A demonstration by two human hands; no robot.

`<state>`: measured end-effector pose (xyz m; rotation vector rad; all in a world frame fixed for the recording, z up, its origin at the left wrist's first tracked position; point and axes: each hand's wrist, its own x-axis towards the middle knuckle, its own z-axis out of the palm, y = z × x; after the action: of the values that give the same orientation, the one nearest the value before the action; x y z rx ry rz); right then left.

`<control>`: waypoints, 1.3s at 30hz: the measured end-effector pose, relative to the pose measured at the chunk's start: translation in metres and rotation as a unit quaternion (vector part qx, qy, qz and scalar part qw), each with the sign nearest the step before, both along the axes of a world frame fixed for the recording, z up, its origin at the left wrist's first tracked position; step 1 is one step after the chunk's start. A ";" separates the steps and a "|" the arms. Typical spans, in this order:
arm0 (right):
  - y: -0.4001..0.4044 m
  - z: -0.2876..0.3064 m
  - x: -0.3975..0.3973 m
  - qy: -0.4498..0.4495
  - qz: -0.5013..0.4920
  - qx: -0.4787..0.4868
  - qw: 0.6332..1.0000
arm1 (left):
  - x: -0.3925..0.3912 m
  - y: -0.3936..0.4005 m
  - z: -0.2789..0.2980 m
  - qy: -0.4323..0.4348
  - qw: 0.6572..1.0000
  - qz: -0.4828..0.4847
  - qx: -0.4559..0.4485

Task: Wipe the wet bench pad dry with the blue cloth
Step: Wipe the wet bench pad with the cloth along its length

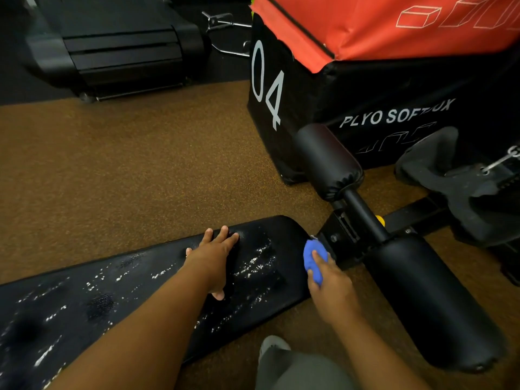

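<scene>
- Left hand (214,258): grip open, fingers flat on the bench pad (118,294) near its far end.
- Right hand (333,291): grip closed round the bunched blue cloth (313,256), at the pad's end edge.
- Pad surface beaded with water droplets (254,263).

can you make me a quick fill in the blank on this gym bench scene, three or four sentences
1. The right hand grips a balled-up cloth whose colour is ____.
2. The left hand rests flat on the bench pad, which is speckled with ____.
3. The black box behind the bench bears the number ____.
4. The floor around the bench is ____ in colour.

Missing words: blue; water droplets; 04; brown
</scene>
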<state>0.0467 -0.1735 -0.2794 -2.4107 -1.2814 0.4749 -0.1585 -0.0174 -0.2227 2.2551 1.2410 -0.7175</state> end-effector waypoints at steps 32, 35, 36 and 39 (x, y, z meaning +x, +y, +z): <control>0.140 0.014 -0.014 -0.066 0.219 0.020 0.973 | 0.000 0.001 -0.003 0.002 1.000 -0.002 -0.001; 0.138 0.018 0.018 -0.124 0.099 -0.072 0.985 | -0.001 0.001 -0.003 -0.005 1.000 -0.001 -0.006; 0.136 0.016 0.026 -0.134 0.057 -0.103 0.984 | 0.000 0.001 -0.004 -0.006 1.000 0.001 -0.004; 0.133 0.004 0.024 -0.129 0.083 -0.063 0.986 | 0.002 0.002 -0.005 -0.006 1.000 0.004 -0.003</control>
<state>0.0703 -0.0408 -0.2750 -2.5465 -1.6147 0.3024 -0.1563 -0.0156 -0.2277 2.2451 1.2394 -0.7036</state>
